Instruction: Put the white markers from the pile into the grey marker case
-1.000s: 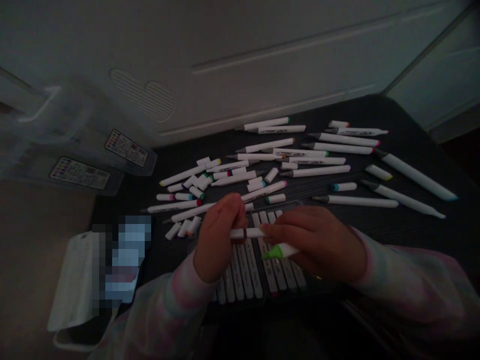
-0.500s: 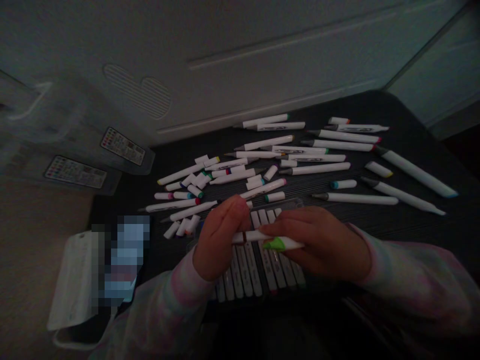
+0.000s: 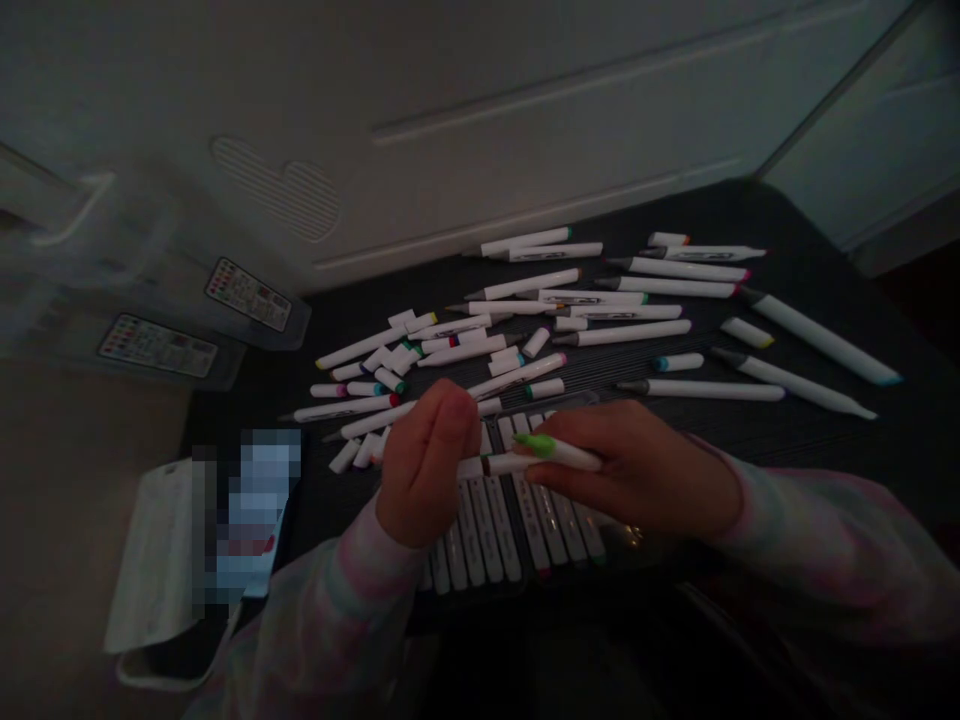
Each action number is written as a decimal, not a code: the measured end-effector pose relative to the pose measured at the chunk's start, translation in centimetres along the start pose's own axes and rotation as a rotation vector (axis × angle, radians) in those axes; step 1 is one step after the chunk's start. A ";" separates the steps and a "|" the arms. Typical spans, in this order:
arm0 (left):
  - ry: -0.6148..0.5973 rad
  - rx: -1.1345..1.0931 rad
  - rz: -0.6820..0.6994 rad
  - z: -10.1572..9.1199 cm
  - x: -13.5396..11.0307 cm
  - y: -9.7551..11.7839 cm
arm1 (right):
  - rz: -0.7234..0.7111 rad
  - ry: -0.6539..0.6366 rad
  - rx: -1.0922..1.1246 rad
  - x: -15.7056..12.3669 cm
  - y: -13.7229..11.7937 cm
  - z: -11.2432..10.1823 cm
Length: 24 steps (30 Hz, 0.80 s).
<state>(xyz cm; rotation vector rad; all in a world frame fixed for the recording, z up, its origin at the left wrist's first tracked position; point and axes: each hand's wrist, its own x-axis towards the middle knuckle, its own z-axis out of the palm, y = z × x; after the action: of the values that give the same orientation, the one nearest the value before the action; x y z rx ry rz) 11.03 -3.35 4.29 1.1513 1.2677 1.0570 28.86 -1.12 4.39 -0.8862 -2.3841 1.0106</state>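
Observation:
My left hand (image 3: pixel 429 468) is wrapped in a fist round one end of a white marker (image 3: pixel 510 463) that has a brown band. My right hand (image 3: pixel 645 468) pinches the other end of that marker. It also holds a second white marker with a bare green tip (image 3: pixel 574 454), which points left above the first. Under both hands lies a marker case (image 3: pixel 583 400) with white markers in rows; the hands cover its upper part.
White markers (image 3: pixel 716 391) and loose caps (image 3: pixel 679 362) are scattered across the dark table (image 3: pixel 817 460). A phone (image 3: pixel 255 520) and a white corded object (image 3: pixel 154 560) lie at left. Clear plastic bags with labels (image 3: pixel 249 293) stand behind them, near a pale panelled surface (image 3: pixel 525 80).
Both hands have moved slightly up and left with the banded marker between them. The green tip is now higher, just above that marker. The view has shifted a little.

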 end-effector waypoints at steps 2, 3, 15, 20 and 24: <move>-0.012 -0.023 0.048 0.2 0.1 -0.4 | -0.035 0.006 -0.039 -0.1 0.1 0.2; -0.026 -0.057 0.044 0.3 0.1 -0.6 | -0.061 0.013 -0.066 -0.1 0.1 0.3; -0.087 -0.292 -0.165 0.8 0.4 -1.0 | -0.222 0.121 -0.346 -0.7 0.6 1.2; -0.071 -0.183 -0.104 0.5 0.9 -0.2 | -0.200 0.152 -0.267 -0.4 0.4 0.8; -0.026 -0.144 -0.067 0.2 1.2 0.3 | -0.132 0.156 -0.142 0.0 0.3 0.5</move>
<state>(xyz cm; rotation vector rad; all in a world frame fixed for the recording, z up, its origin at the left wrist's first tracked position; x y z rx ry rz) 11.25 -2.11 4.41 1.0046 1.1819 1.0623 28.71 -1.20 3.88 -0.8115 -2.3684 0.7033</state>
